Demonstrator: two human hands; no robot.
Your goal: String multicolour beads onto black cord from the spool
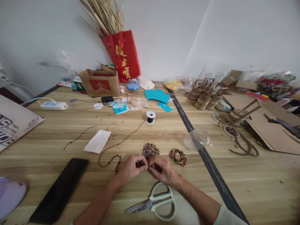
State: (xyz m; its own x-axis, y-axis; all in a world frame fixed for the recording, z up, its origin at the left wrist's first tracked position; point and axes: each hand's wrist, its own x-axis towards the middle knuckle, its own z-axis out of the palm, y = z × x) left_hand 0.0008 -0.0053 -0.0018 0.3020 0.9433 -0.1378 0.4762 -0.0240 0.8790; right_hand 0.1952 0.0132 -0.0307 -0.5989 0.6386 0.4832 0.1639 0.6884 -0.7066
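My left hand (pixel 133 167) and my right hand (pixel 162 170) meet fingertip to fingertip just in front of a heap of multicoloured beads (pixel 150 150). Both hands are closed in a pinch. Whatever sits between the fingertips is too small to name. Beside my left hand lies a short beaded strand (pixel 118 159), its near end close to my wrist. Black cord (pixel 122 142) curves from that strand to a white spool (pixel 150 117). To the right of my right hand rests a coiled bead string (pixel 178 157). Scissors (pixel 154 201) with pale green handles lie below my hands.
A black phone (pixel 59 190) and a white paper piece (pixel 97 141) lie at left. A clear plastic cup (pixel 197 139) lies right of centre. Small woven baskets (pixel 203 97) and cardboard (pixel 274 131) crowd the right. Behind stand a box (pixel 99 84) and a red bag (pixel 123 56).
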